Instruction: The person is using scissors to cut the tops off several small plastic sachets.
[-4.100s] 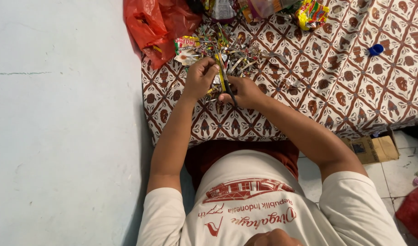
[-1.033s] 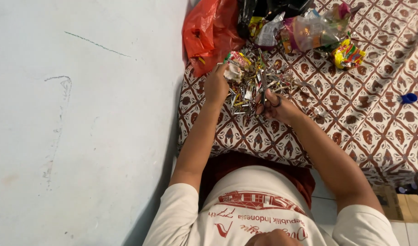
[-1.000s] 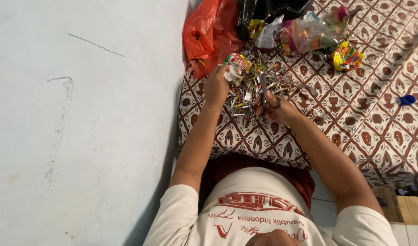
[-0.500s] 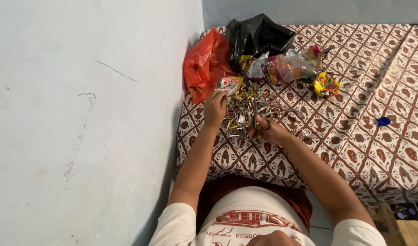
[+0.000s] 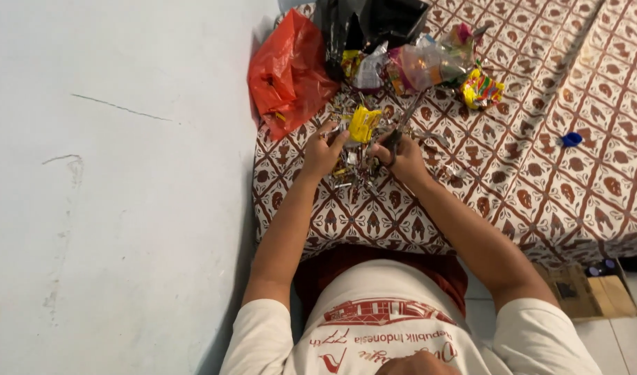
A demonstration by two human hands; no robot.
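Far left was just a pale wall (image 5: 110, 173), then a crumpled red plastic bag (image 5: 287, 73) at the edge of the brown patterned cloth (image 5: 540, 180). The left hand (image 5: 323, 149) had its fingers pinched on a yellow wrapper (image 5: 364, 123), held just above the pile of cut wrapper strips (image 5: 356, 163). Right beside it, the right hand (image 5: 401, 154) was closed around scissors (image 5: 401, 126), blades pointing up and away. Further right sat a yellow snack packet (image 5: 481, 89) and a small blue cap (image 5: 572, 139).
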